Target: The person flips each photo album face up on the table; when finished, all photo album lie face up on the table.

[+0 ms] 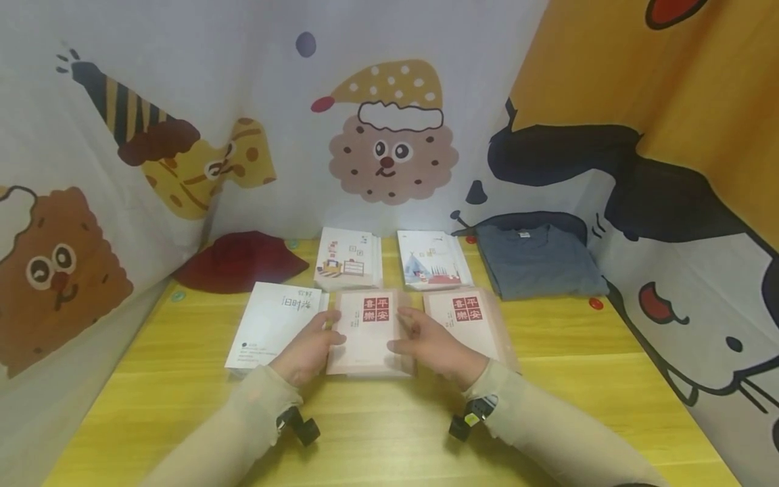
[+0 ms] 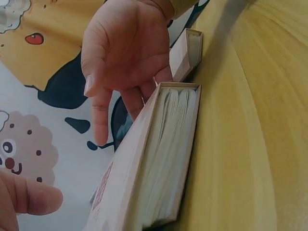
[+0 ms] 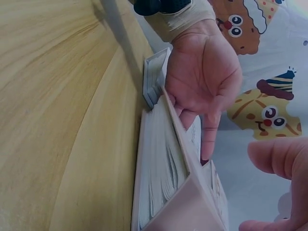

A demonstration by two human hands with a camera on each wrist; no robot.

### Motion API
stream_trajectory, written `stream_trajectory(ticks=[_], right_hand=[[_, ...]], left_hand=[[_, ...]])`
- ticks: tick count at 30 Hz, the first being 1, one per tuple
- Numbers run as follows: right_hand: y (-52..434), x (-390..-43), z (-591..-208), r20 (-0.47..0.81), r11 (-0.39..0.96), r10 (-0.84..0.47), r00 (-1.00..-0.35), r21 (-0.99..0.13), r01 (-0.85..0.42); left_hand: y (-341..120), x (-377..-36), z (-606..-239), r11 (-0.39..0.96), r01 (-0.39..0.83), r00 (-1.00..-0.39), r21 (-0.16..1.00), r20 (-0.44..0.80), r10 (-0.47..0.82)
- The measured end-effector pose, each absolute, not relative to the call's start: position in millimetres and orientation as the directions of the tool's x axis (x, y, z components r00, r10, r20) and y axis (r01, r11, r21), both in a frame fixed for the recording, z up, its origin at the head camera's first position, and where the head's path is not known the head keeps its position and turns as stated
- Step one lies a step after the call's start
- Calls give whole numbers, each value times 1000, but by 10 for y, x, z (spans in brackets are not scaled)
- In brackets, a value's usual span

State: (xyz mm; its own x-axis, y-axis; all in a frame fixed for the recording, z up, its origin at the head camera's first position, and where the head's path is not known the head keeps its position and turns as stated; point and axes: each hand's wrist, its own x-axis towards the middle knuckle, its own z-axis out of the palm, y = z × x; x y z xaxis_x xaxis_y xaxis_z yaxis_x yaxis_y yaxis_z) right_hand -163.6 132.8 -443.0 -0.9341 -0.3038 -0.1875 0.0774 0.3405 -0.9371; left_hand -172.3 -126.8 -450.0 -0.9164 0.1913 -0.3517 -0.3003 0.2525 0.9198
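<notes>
A thick pink hardcover book [image 1: 362, 345] with a red square of characters lies flat on the table between both hands. My left hand [image 1: 309, 348] is at its left edge, fingers extended, thumb over the cover's side. At the right edge is my right hand [image 1: 439, 345], its thumb and forefinger spread apart. In the left wrist view the right hand [image 2: 127, 53] shows a loose palm beside the book's page block [image 2: 166, 149]. The right wrist view shows the left hand [image 3: 204, 72] with straight fingers along the other side. Neither hand is curled round the book.
A matching pink book [image 1: 481, 341] lies to the right, a white book [image 1: 268, 331] to the left. Behind are two illustrated white books [image 1: 347, 270] [image 1: 432, 253], a dark red hat [image 1: 240, 264] and a folded grey-blue shirt [image 1: 541, 264]. A cartoon curtain [image 1: 274, 81] surrounds the yellow table [image 1: 377, 433].
</notes>
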Motion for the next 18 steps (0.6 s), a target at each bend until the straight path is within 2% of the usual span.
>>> stream_trajectory(ticks=[8, 18], right_hand=[[1308, -1647, -4440, -155, 317, -340, -928, -947, 42], [1269, -1665, -4518, -153, 337, -315, -937, -941, 40]], left_hand=[[-1310, -1717, -4465, 319, -272, -912, 908, -349, 216], [-1333, -1681, -4390, 278, -185, -934, 943, -256, 247]])
